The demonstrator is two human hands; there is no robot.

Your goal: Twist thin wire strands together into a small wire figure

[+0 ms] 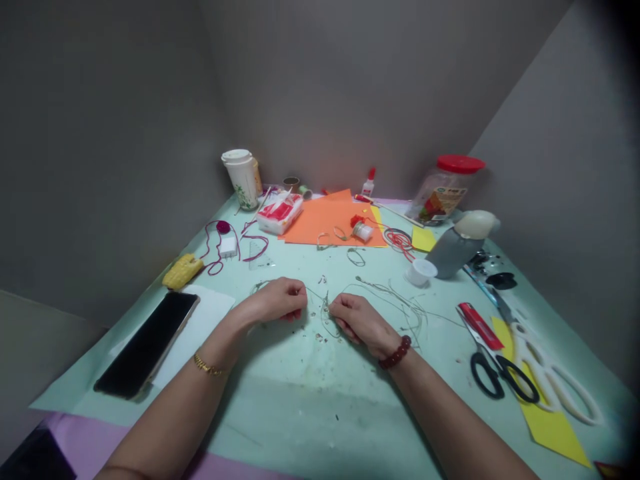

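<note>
My left hand [285, 299] is closed in a pinch, with a thin greenish cord [315, 293] running from its fingers toward the right. A short way across, my right hand [357, 317] pinches the knotted part of the same cord between thumb and forefinger. A loop of the cord hangs below the right fingertips. Small beads or bits [320, 338] lie scattered on the table between and below the hands. More loose cord strands [395, 297] spread to the right of my right hand. Both hands are just above the green tabletop [310, 413].
Black-handled scissors [503, 377], white-handled scissors [560, 380] and a red lighter [480, 325] lie right. A phone [147, 343] rests left. Behind are orange paper [320, 223], a tissue pack [280, 213], a cup [241, 180], a grey bottle [457, 247] and a red-lidded jar [443, 190].
</note>
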